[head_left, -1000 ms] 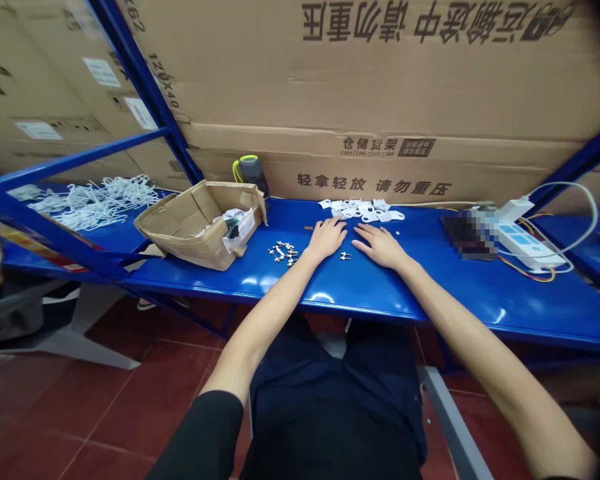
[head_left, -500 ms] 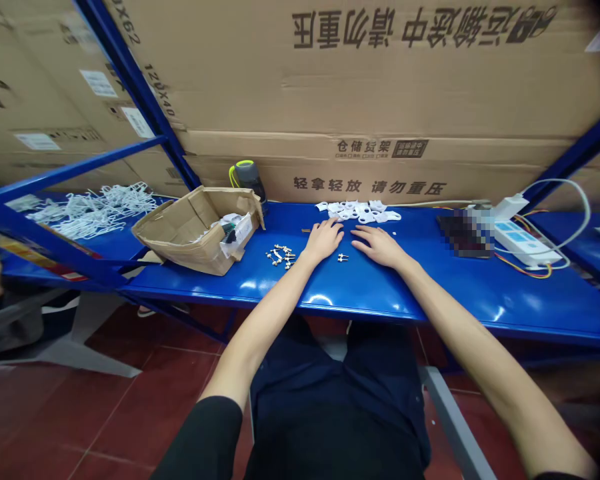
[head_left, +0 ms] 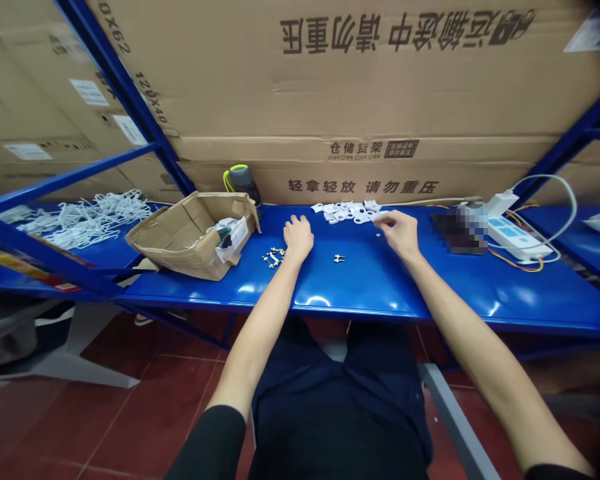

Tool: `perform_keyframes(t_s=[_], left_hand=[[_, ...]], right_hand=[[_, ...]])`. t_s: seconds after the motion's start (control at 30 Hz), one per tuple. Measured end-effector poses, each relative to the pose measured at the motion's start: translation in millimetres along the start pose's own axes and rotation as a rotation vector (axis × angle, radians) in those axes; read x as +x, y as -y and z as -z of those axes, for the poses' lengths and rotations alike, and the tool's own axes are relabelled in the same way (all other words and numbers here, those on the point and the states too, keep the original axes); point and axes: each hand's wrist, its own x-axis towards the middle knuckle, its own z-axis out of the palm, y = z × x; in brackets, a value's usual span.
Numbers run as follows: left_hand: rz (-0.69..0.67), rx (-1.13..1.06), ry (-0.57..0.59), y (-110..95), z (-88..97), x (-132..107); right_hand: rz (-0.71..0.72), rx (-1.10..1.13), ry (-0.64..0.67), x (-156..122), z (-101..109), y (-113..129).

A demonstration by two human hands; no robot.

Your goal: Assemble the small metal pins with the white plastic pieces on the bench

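Head view, looking down on a blue steel shelf [head_left: 350, 293]. Left hand [head_left: 298, 239] rests palm down, relaxed, fingers loosely curled, nothing visible in it. Just left of it lies a cluster of small metal fittings [head_left: 273, 257]. Right hand [head_left: 399, 233] is raised, fingers bunched toward a heap of white plastic pieces [head_left: 347, 213] along the far edge. Whether the fingertips [head_left: 383, 221] pinch anything cannot be made out. Two more metal fittings [head_left: 339, 259] lie between the hands, and a tiny white speck [head_left: 378, 235] lies just below the fingertips, too small to identify. Left of the hands, a torn cardboard box [head_left: 190, 248] holds packets, partly hidden by its flaps. Far right, a dark object [head_left: 457, 230] is pixelated and unreadable, beside a white power strip [head_left: 515, 237].
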Motion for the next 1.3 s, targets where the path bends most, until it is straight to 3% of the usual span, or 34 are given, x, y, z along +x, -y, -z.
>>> perform_keyframes(t_s=[0.13,0.27,0.4,0.6,0.8,0.93,1.13,1.3], left_hand=[[-0.085,-0.078,0.029,-1,-1.0,1],[-0.242,-0.275,0.033,-6,-9.6,3],[-0.458,-0.476,0.036,-13,-16.5,6],[-0.348,-0.405,0.029,-8,-7.8,9],[-0.434,-0.34,0.045,-6,-6.0,9],[-0.502,-0.277,0.063,-15,-8.4,2],[-0.46,-0.306,0.065,-23,-9.1,-1],[-0.551,-0.436,0.031,-26,-12.3,-2]], right_hand=[[-0.078,0.037,-0.059,4,11,-3],[-0.128,0.008,-0.008,6,17,-13],[-0.01,-0.214,0.081,4,14,-15],[0.07,-0.555,0.238,-4,15,-7],[0.028,-0.661,0.345,-6,21,-5],[-0.005,-0.679,0.408,-5,23,-1],[-0.025,-0.666,0.415,-5,21,5],[-0.031,-0.427,0.381,-6,10,6]])
